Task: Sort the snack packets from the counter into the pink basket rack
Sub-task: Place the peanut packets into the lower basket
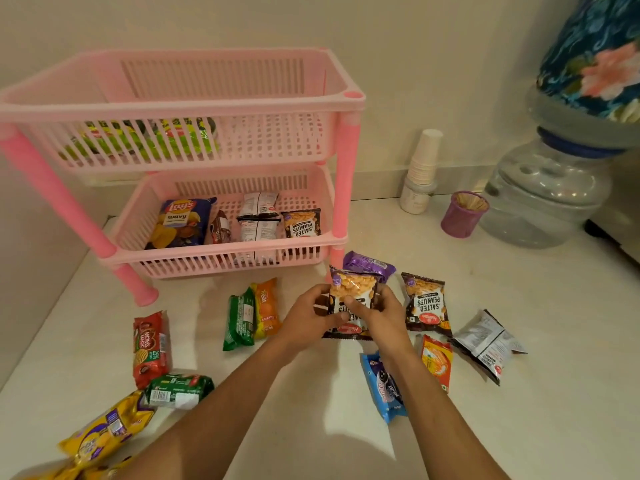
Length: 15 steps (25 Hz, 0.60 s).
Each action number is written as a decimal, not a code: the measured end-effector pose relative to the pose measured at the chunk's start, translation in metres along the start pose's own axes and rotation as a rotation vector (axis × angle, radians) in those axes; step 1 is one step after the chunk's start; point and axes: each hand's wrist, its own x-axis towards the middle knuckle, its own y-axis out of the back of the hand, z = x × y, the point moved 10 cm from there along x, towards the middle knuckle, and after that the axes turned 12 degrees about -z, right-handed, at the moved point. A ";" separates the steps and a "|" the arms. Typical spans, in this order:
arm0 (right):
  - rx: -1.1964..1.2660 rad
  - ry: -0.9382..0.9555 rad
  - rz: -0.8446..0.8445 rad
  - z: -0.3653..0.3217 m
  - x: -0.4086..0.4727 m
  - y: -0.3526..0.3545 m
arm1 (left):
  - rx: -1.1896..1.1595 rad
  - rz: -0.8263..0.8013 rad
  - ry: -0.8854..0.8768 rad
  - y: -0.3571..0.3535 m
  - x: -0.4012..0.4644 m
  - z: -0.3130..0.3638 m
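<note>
Both hands hold one salted peanuts packet (351, 292) above the counter, just in front of the pink basket rack (221, 102). My left hand (308, 317) grips its left side and my right hand (377, 313) its right side. The rack's lower basket (221, 259) holds a blue Lays bag (181, 221), a dark packet, two white-backed packets and a peanuts packet (302, 223). Green packets (145, 140) lie in the upper basket. On the counter lie another peanuts packet (426, 303), a purple packet (369, 265) and several biscuit packs.
Green and orange biscuit packs (251, 313), a red pack (150, 348), a green pack (178, 389) and yellow bags (104, 431) lie left. A blue pack (384, 386), an orange pack (437, 362) and a silver packet (485, 344) lie right. Paper cups (422, 168), a purple toothpick cup (464, 213) and a water jar (543, 192) stand behind.
</note>
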 end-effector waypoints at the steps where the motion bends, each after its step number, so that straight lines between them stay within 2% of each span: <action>1: 0.012 0.039 -0.030 -0.009 0.002 -0.010 | -0.005 0.012 -0.020 0.009 -0.006 0.007; 5: -0.023 0.106 -0.126 -0.039 0.013 -0.050 | 0.044 0.004 -0.109 0.048 -0.024 0.037; 6: -0.019 0.122 -0.139 -0.045 0.016 -0.059 | 0.066 0.043 -0.134 0.062 -0.027 0.043; 8: 0.019 0.150 -0.175 -0.055 0.024 -0.077 | 0.129 0.231 -0.215 0.099 -0.035 0.058; 11: -0.005 0.188 -0.206 -0.073 0.038 -0.104 | 0.496 0.519 -0.300 0.151 -0.042 0.083; 13: -0.068 0.214 -0.203 -0.085 0.051 -0.117 | 0.828 0.557 -0.221 0.170 -0.032 0.088; 15: -0.147 0.229 -0.202 -0.095 0.066 -0.127 | 1.024 0.504 -0.128 0.182 -0.019 0.080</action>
